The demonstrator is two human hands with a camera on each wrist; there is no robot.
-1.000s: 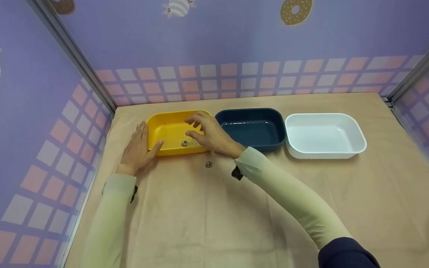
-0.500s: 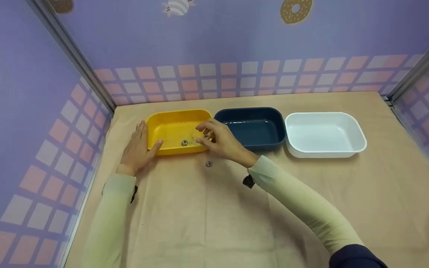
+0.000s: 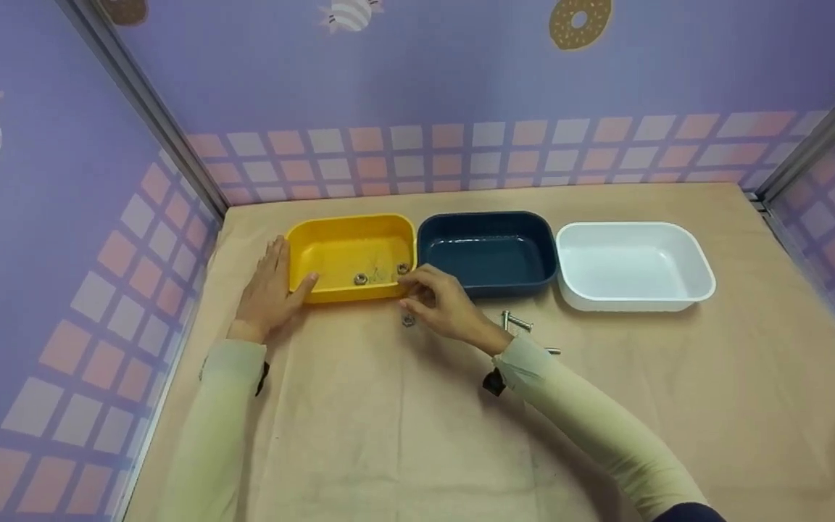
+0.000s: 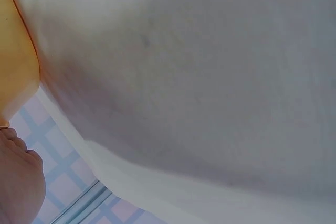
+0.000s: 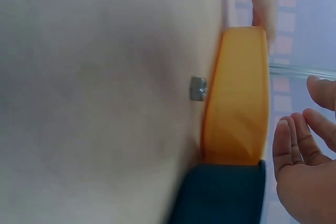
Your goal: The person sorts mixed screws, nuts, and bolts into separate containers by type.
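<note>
My left hand (image 3: 267,293) lies flat along the left end of the yellow tray (image 3: 338,293), fingers straight and thumb over the front rim. Two metal nuts sit inside that tray: one nut (image 3: 361,279) near the front wall, another nut (image 3: 403,269) in the right end. A third nut (image 3: 408,320) is on the cloth just in front of the tray. Over it hovers my right hand (image 3: 446,304), fingers bent loosely and thumb apart. In the right wrist view, the fingers (image 5: 283,142) hold nothing, and the nut (image 5: 198,88) on the cloth stands apart from them.
A dark blue tray (image 3: 486,288) adjoins the yellow one, and a white tray (image 3: 635,304) stands to its right. Metal bolts (image 3: 520,322) lie in front of the blue tray, beside my right wrist; one is partly under the sleeve in view. Patterned walls (image 3: 417,72) enclose the table.
My right hand has moved from above the yellow tray toward the front right, to the nut on the cloth. A second nut and the bolts now show. The left hand has stayed put.
</note>
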